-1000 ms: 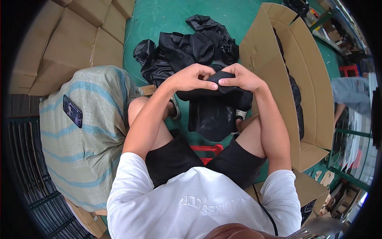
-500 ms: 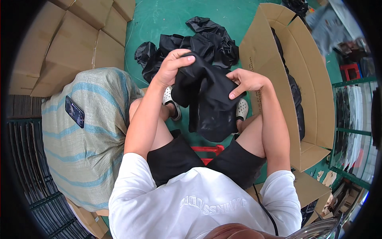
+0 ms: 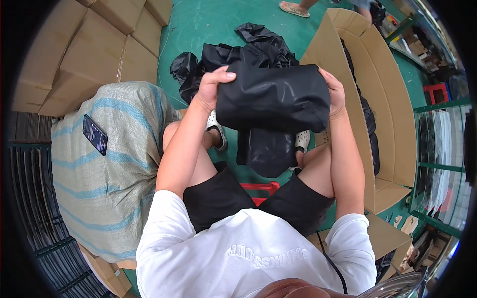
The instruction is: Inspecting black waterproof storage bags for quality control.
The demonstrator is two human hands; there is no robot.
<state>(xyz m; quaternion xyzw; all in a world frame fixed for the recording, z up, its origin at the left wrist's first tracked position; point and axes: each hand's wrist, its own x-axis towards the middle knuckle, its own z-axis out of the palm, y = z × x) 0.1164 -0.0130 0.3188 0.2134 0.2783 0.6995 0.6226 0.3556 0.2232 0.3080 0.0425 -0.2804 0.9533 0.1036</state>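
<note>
I hold a folded black garment (image 3: pixel 272 99) in front of me with both hands, stretched flat between them. My left hand (image 3: pixel 214 82) grips its left edge, thumb on top. My right hand (image 3: pixel 335 92) grips its right edge. Part of the garment hangs down between my knees (image 3: pixel 266 151). Beyond it a heap of more black garments (image 3: pixel 238 52) lies on the green floor (image 3: pixel 198 25).
A large open cardboard box (image 3: pixel 382 99) with black items inside stands at my right. At my left is a striped woven sack (image 3: pixel 109 164) with a phone (image 3: pixel 94 134) on it. Stacked cardboard boxes (image 3: pixel 99 44) are at far left. Someone's sandalled foot (image 3: pixel 293 7) shows at the top.
The bundle I pressed together a second ago has been opened and spread wide. My hands moved apart and the garment now faces me flat.
</note>
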